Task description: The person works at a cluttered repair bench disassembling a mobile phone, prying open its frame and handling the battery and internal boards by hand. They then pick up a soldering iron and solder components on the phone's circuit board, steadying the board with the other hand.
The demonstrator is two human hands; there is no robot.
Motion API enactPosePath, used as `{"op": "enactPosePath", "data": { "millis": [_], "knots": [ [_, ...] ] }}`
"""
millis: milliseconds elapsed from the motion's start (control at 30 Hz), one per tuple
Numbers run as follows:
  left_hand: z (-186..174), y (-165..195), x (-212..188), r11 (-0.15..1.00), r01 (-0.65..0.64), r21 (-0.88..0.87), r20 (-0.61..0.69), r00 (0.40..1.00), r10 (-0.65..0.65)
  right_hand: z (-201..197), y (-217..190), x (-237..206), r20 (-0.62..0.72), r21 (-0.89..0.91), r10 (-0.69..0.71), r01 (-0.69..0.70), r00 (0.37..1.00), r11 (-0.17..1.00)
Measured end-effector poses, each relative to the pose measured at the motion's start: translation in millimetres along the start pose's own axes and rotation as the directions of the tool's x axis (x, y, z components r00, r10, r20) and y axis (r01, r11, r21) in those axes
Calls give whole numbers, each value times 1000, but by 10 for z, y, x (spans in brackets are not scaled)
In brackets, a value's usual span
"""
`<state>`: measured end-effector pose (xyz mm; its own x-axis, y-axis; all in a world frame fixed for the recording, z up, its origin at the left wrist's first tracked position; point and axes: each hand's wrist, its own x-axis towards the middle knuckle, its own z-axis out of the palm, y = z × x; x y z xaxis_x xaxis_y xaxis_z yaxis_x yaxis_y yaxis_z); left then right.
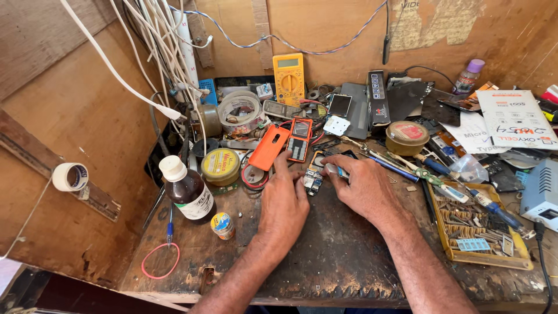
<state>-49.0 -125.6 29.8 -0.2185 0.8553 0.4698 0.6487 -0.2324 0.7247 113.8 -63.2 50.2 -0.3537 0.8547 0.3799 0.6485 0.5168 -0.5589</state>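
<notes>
Small circuit board (313,181), centre of frame, flat on the dark scarred surface (343,256), just below an opened phone frame (323,159). Left hand (283,206) flat, palm down, fingers loosely spread, index finger stretched up toward the orange phone cover (268,147); nothing gripped. Right hand (363,185) curled over the board's right edge, fingertips pinched on a small blue-tipped tool (337,170). Judged step: close work on the bare board, left hand steadying. Next move likely calls for a fine, steady tip placement and the board kept from sliding.

Counted, moving outward:
- one circuit board, one opened phone frame
- one orange cover, one red phone part (300,139) beside it
- two round tins: yellow-lidded (220,166) left of centre, brass-coloured (406,137) right of centre
- one brown bottle (187,189), white cap, left
- one yellow multimeter (289,77), upper centre
- one red rubber band (159,261), lower left
- one yellow parts tray (482,259), lower right
- one tape roll (71,177) on the left wall
</notes>
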Motion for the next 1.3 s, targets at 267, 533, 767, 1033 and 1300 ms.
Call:
{"op": "enactPosePath", "data": {
  "millis": [267,533,767,1033,1300],
  "knots": [
    [68,-19,-50,994,-94,52,20,995,93,2,16,-1,20,-38,22,-21,1000,999],
    [110,-27,-59,990,-87,113,49,995,82,-6,13,-3,20,-44,7,-6,1000,999],
    [110,-27,-70,991,-84,103,59,995,78,6,31,-2,11,-46,-7,8,1000,999],
    [129,-70,-37,984,-105,142,107,990,90,4,26,-12,25,-28,9,-8,1000,1000],
    [119,-32,-58,988,-101,115,74,993,93,14,-7,-28,-25,-20,-37,37,999,999]
  ]
}}
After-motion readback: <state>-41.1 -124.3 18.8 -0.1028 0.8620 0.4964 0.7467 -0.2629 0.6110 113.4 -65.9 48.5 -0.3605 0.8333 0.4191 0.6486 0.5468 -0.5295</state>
